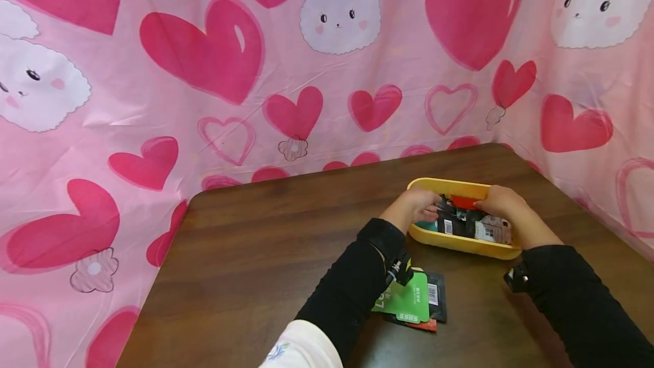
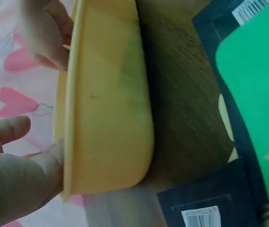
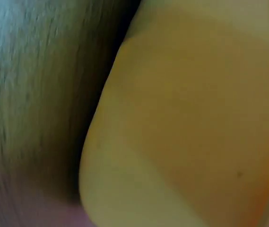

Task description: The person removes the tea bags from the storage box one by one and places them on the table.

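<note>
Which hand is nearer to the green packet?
Left. The left hand is at the left end of the tray, beyond the green packet; the right hand is farther, at the right end.

The head view looks forward and down; both wrist views share the yellow tray (image 2: pixel 108 109) close-up.

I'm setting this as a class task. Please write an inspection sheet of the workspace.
Surface: brown wood-grain table.
Job's things: yellow oblong tub holding a red packet, black barcoded packet and grey patterned packet.
Clutter: green printed package, black sachet and red-orange packet, overlapping in front of the tub.
Hands: left hand reaches into the tub's left end; right hand reaches in at the right, by the red packet; grips unclear.
Cables: nothing seen on the table.
Surroundings: pink cloth backdrop printed with hearts and rabbits.
</note>
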`<state>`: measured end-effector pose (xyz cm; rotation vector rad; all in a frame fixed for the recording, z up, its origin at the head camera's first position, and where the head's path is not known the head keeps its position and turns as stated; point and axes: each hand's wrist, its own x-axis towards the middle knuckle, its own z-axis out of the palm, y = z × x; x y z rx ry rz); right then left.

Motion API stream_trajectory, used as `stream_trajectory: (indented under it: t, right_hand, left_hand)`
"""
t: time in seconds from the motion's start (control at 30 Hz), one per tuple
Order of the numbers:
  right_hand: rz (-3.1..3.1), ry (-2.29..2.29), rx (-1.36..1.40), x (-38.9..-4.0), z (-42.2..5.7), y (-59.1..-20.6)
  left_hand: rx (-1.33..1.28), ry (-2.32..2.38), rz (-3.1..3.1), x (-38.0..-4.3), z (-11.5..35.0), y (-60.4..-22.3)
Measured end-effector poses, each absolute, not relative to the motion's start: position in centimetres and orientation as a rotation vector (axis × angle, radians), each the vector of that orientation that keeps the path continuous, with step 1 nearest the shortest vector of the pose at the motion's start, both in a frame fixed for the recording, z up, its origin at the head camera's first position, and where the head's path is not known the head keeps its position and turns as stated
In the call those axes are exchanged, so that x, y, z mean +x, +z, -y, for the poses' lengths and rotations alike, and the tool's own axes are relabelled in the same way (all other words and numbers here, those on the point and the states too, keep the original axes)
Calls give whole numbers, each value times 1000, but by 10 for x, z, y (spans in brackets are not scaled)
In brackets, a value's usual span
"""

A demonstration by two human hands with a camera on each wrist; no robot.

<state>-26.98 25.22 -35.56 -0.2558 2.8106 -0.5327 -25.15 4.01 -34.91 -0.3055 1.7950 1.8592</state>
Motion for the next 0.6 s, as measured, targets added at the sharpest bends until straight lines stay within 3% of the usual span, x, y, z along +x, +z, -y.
stream_trajectory:
  t: [0.23,0.6]
  right_hand:
    - [-2833,-741,-319,-264,-233,-356]
    - [-2787,-1189,-128,-239,-216,-332]
  left_hand:
    - [-375,1916,-1780,-252,-38,-356]
    - [-572,2086,-1943,-239,-33,-339]
